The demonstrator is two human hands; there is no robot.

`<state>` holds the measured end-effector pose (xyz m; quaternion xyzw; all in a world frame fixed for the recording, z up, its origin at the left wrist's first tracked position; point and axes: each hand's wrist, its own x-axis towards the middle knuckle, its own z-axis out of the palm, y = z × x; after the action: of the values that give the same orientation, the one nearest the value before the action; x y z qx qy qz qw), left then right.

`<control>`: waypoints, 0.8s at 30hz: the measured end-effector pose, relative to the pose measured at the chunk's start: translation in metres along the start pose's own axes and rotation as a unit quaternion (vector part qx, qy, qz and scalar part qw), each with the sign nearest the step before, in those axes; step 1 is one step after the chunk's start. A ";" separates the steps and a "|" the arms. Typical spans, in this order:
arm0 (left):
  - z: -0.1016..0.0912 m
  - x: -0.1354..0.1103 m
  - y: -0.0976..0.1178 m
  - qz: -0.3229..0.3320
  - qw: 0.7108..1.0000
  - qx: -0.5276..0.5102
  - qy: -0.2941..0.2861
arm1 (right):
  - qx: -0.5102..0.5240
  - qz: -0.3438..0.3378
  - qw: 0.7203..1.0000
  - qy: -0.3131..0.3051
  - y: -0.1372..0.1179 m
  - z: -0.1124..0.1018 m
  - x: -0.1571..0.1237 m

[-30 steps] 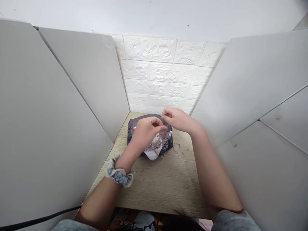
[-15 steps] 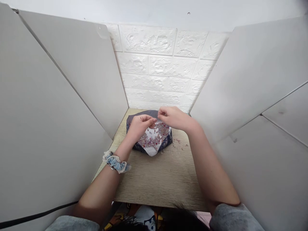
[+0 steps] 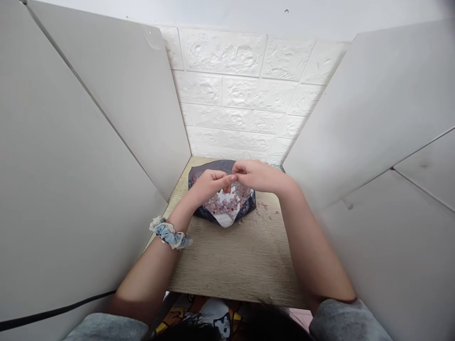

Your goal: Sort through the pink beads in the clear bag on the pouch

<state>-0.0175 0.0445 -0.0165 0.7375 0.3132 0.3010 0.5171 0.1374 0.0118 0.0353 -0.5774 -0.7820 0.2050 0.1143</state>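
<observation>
Because I have only the head camera to judge by, I take my bearings from the pale panels that flank the workspace, leaning away on either side, and from the white brick-patterned wall behind. Between them lies the wooden tabletop, its near edge running just in front of the wearer's body. Toward its far edge, nearer the far left corner than the right side, sits an opened pouch, dark and patterned outside, grey within. I judge it is set centrally between the forearms so both hands can work over it and anything dropped lands inside.

I see the right hand reaching in over the pouch's back right part, fingers curled and thumb drawn to the forefinger. The left hand comes over the left side, thumb extended above folded fingers. Their tips appear to meet, probably to manage something tiny, but I cannot tell whether anything is pinched there. A blue scrunchie rings the left forearm, well back from the fingers.

Below the hands, white lining cradles small pink and red beads, presumably keeping them from scattering. Tiny scraps lie just right of the pouch.
</observation>
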 end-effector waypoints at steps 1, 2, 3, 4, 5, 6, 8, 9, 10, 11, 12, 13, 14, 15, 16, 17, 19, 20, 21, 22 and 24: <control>-0.001 -0.001 0.000 0.000 0.999 -0.036 -0.028 | -0.001 0.001 1.000 -0.010 0.000 0.000 0.000; -0.002 -0.002 0.001 -0.001 0.996 -0.074 -0.057 | -0.002 0.002 1.000 -0.019 0.000 0.000 0.000; -0.003 -0.003 0.001 -0.005 0.990 -0.110 -0.084 | -0.005 0.003 1.000 -0.025 0.000 0.000 -0.001; -0.004 -0.003 0.001 -0.012 0.984 -0.138 -0.109 | -0.009 0.004 1.000 -0.029 0.000 0.000 -0.001; -0.005 -0.004 0.001 -0.021 0.980 -0.154 -0.128 | -0.014 0.006 0.999 -0.032 -0.001 0.000 -0.001; -0.005 -0.005 0.001 -0.030 0.977 -0.159 -0.141 | -0.019 0.009 0.999 -0.037 -0.001 -0.001 -0.001; -0.006 -0.005 0.003 -0.045 0.975 -0.147 -0.160 | -0.025 0.016 0.999 -0.044 -0.001 -0.001 -0.002; -0.006 -0.006 0.003 -0.051 0.975 -0.136 -0.167 | -0.027 0.018 0.998 -0.045 -0.002 -0.001 -0.002; -0.006 -0.006 0.004 -0.055 0.975 -0.128 -0.173 | -0.027 0.018 0.998 -0.045 -0.002 -0.001 -0.002; -0.006 -0.006 0.004 -0.060 0.974 -0.122 -0.180 | -0.026 0.017 0.999 -0.043 -0.002 -0.001 -0.002; -0.006 -0.007 0.004 -0.066 0.973 -0.118 -0.188 | -0.025 0.016 0.999 -0.041 -0.001 -0.001 -0.003; -0.006 -0.007 0.004 -0.072 0.971 -0.115 -0.197 | -0.025 0.016 0.999 -0.040 -0.001 -0.001 -0.003; -0.006 -0.007 0.004 -0.078 0.969 -0.110 -0.209 | -0.025 0.016 0.999 -0.040 -0.001 -0.001 -0.003; -0.006 -0.008 0.004 -0.083 0.966 -0.103 -0.220 | -0.025 0.017 0.999 -0.040 -0.001 -0.001 -0.003; -0.006 -0.008 0.004 -0.086 0.965 -0.094 -0.229 | -0.025 0.017 0.999 -0.040 -0.001 -0.001 -0.003; -0.006 -0.008 0.004 -0.087 0.964 -0.086 -0.236 | -0.025 0.017 0.999 -0.042 -0.001 0.000 -0.003; -0.006 -0.008 0.004 -0.078 0.966 -0.075 -0.234 | -0.023 0.016 0.999 -0.046 -0.002 0.000 -0.003; -0.006 -0.008 0.004 -0.071 0.969 -0.070 -0.226 | -0.022 0.016 0.998 -0.048 -0.002 -0.001 -0.004; -0.005 -0.008 0.004 -0.064 0.973 -0.066 -0.213 | -0.021 0.017 0.998 -0.050 -0.002 -0.001 -0.004; -0.005 -0.007 0.003 -0.059 0.977 -0.060 -0.197 | -0.020 0.018 0.998 -0.052 -0.002 -0.001 -0.004; -0.005 -0.007 0.002 -0.058 0.984 -0.051 -0.162 | -0.016 0.019 0.998 -0.054 -0.002 -0.002 -0.005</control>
<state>-0.0250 0.0413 -0.0138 0.7299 0.2514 0.1626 0.6144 0.1378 0.0072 0.0384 -0.5822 -0.7789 0.2258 0.0584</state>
